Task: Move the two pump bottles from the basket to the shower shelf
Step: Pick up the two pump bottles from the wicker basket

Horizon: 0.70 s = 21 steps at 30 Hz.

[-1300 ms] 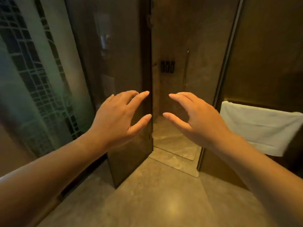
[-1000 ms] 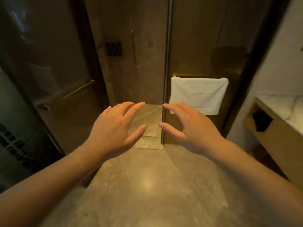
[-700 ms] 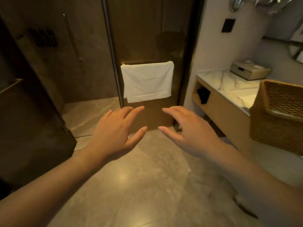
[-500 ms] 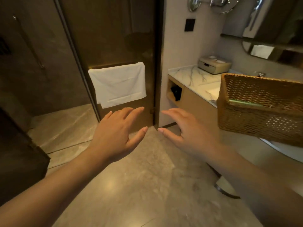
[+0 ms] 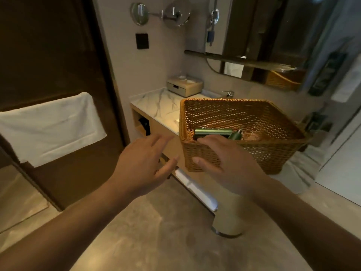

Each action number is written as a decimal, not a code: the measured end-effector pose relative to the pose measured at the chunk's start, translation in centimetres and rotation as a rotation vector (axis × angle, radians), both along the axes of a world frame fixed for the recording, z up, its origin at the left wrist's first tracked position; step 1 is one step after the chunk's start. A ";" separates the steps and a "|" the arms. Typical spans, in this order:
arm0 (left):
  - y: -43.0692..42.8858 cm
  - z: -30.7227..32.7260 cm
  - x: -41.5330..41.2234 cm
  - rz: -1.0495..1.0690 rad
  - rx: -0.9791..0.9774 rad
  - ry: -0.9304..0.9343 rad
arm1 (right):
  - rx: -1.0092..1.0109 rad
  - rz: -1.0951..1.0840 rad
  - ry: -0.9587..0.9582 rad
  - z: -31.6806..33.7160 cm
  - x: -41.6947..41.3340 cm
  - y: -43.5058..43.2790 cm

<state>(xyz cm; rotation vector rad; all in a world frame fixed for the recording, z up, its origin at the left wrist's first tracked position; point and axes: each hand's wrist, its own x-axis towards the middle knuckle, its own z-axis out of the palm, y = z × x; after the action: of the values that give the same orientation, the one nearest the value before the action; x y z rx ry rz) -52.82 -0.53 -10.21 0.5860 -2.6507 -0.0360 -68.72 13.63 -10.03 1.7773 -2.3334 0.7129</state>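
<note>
Wicker basket [image 5: 254, 122]: orange-brown weave, set on the marble bench [image 5: 156, 106].
Pump bottle [image 5: 213, 132]: green, laid on its side inside the basket; a second bottle cannot be made out.
Right hand [image 5: 230, 165]: grip spread open, nothing held, fingertips seen just below the bottle, in front of the basket's near wall.
Left hand [image 5: 142, 163]: grip open, empty, left of the basket.

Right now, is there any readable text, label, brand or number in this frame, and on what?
None readable.
Green pump bottle in the basket: any label is blurred.
Dark wall plate: no marking visible.
Box on the counter: no text visible.
</note>
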 end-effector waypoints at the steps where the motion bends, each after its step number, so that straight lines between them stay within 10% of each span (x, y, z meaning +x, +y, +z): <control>1: 0.2 -0.1 -2.0 -0.023 0.012 0.005 | -0.006 -0.024 -0.003 -0.2 -1.8 0.5; 21: -5.0 -2.9 -26.3 -0.198 0.024 -0.013 | -0.044 -0.236 -0.147 -3.5 -24.6 -1.5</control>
<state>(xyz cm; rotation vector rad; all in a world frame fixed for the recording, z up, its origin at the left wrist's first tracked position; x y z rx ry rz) -79.11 -5.54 -13.12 0.3297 -2.7149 -0.1226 -93.37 12.18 -13.52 1.4431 -2.5426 0.8743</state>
